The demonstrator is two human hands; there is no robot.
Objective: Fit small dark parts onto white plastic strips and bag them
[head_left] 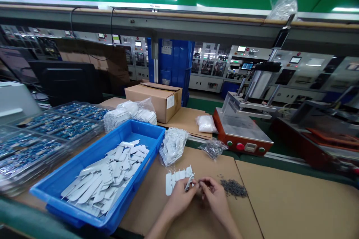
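Observation:
My left hand (181, 197) is closed around a small white plastic part (190, 182), held tilted up between thumb and fingers. My right hand (214, 196) is beside it, thumb and fingertips pinched together close to the white part. Whatever sits in that pinch is too small to make out. Just beyond my left hand, several white plastic pieces (169, 183) lie in a row on the cardboard. To the right of my right hand is a heap of small dark grey parts (234, 188).
On the left stands a blue bin (140, 173) holding many white plastic pieces. Trays of blue circuit boards (64, 125) are beyond it. Bagged white parts (174, 143), a carton (154, 99) and a red-based press (242, 130) stand behind the cardboard surface (297, 198).

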